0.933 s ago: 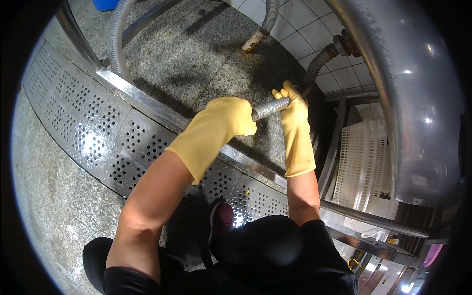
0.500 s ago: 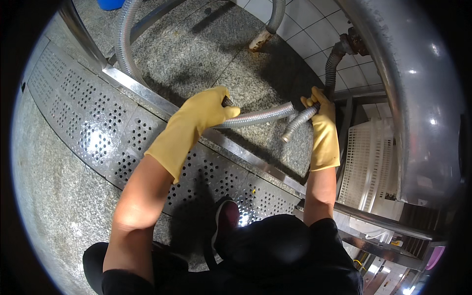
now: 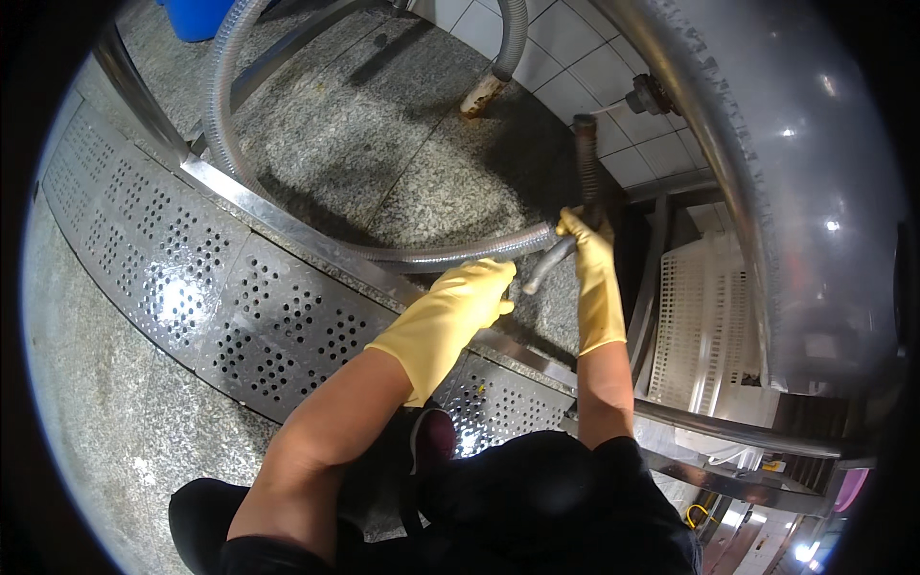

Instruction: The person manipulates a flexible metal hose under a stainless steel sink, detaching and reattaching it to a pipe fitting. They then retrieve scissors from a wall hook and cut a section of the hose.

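My right hand, in a yellow rubber glove, is closed around a short grey ribbed hose. One end of that hose points up toward the wall; the other bends down past my fingers. A longer clear hose reinforced with wire lies along the floor, its end close to my right fingers. My left hand, gloved the same way, is just below the clear hose with its fingers curled. Whatever it may hold is hidden. On the tiled wall, a dark pipe fitting sits apart from the grey hose.
A metal rail crosses the floor beside a perforated drain cover. At the right are a large steel vessel and a white plastic crate. Another ribbed hose meets a rusty pipe stub at the back.
The grey hose's upper end has come away from the wall fitting, still in my right hand. My left hand has moved right and down, off the clear hose. The view has shifted slightly.
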Available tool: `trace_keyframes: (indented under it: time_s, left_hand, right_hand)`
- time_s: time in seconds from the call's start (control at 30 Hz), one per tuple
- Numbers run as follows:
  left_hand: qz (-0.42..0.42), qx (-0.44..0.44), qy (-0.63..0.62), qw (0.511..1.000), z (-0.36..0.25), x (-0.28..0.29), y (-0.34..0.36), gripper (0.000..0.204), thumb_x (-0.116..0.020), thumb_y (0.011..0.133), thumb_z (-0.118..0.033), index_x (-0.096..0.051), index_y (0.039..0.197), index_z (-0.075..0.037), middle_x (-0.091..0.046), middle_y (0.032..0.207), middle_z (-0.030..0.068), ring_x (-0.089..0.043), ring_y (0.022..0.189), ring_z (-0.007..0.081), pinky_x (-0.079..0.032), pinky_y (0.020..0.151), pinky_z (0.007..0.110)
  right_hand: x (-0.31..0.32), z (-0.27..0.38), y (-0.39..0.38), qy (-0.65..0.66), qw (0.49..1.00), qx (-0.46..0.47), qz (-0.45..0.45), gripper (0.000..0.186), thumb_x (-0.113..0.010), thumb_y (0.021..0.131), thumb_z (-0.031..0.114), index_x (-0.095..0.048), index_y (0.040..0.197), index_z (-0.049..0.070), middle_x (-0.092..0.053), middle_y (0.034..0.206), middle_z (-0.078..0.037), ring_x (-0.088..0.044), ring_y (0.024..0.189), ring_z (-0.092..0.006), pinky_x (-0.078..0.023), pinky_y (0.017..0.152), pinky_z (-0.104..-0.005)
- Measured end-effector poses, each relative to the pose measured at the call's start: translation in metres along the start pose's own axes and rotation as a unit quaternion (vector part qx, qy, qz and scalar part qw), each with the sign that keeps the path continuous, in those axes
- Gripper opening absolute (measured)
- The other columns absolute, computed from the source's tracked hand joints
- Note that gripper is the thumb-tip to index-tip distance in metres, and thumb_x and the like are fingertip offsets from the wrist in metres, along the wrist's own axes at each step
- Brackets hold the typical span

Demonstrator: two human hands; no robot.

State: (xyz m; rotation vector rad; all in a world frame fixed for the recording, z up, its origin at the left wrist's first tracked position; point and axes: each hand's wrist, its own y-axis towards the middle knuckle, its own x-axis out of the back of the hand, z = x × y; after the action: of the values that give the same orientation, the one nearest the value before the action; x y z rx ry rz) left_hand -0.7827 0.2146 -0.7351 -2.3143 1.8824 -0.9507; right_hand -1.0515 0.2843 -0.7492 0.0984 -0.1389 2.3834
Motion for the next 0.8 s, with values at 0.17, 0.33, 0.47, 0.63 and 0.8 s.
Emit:
trace_keyframes:
  time_s: [0.17, 0.33, 0.47, 0.63, 0.8]
  left_hand:
    - [-0.060, -0.014, -0.029, 0.998, 0.001, -0.004, -0.002, 0.060, -0.061, 0.109, -0.031, -0.043, 0.157, -0.001, -0.050, 0.159, 0.0244, -0.048, 0.149, 0.0398, -0.042, 0.123, 0.049]
    - [-0.064, 0.075, 0.211, 0.972, 0.011, 0.019, 0.014, 0.052, -0.070, 0.103, -0.027, -0.055, 0.146, 0.000, -0.071, 0.126, 0.0158, -0.070, 0.117, 0.0336, -0.054, 0.106, 0.047]
    - [0.094, 0.198, 0.240, 0.946, 0.058, 0.056, 0.021, 0.052, -0.078, 0.096, -0.032, -0.063, 0.142, -0.012, -0.076, 0.122, 0.0091, -0.073, 0.114, 0.0293, -0.056, 0.100, 0.044]
    - [0.093, 0.202, 0.216, 0.951, 0.065, 0.053, 0.026, 0.049, -0.080, 0.093, -0.034, -0.068, 0.137, -0.016, -0.078, 0.119, 0.0104, -0.074, 0.115, 0.0322, -0.059, 0.094, 0.047]
    - [0.030, 0.169, 0.155, 0.973, 0.074, 0.055, 0.025, 0.053, -0.079, 0.096, -0.033, -0.061, 0.141, -0.012, -0.074, 0.127, 0.0121, -0.071, 0.121, 0.0331, -0.056, 0.104, 0.047]
  right_hand:
    - [0.059, -0.062, -0.001, 0.020, 0.995, -0.075, -0.055, 0.021, -0.084, 0.091, 0.005, -0.066, 0.097, -0.001, -0.069, 0.080, -0.009, -0.067, 0.069, -0.0196, -0.057, 0.062, -0.0344]
    - [0.114, -0.101, -0.022, -0.387, 0.890, -0.240, -0.006, 0.047, -0.094, 0.084, 0.030, -0.071, 0.114, 0.002, -0.076, 0.099, -0.015, -0.074, 0.087, -0.0298, -0.059, 0.077, -0.0449]
    - [0.052, -0.073, -0.038, -0.603, 0.784, -0.109, 0.099, 0.078, -0.092, 0.084, 0.035, -0.059, 0.144, -0.001, -0.073, 0.131, -0.021, -0.072, 0.119, -0.0333, -0.058, 0.100, -0.0436]
    - [-0.013, -0.049, -0.074, 0.064, 0.919, -0.310, 0.237, 0.066, -0.087, 0.091, 0.027, -0.056, 0.148, 0.012, -0.065, 0.145, -0.013, -0.068, 0.124, -0.0270, -0.061, 0.094, -0.0434]
    - [-0.103, -0.032, -0.057, 0.181, 0.950, -0.237, 0.091, 0.034, -0.087, 0.090, 0.024, -0.068, 0.114, 0.010, -0.076, 0.117, -0.012, -0.072, 0.104, -0.0237, -0.062, 0.077, -0.0406]
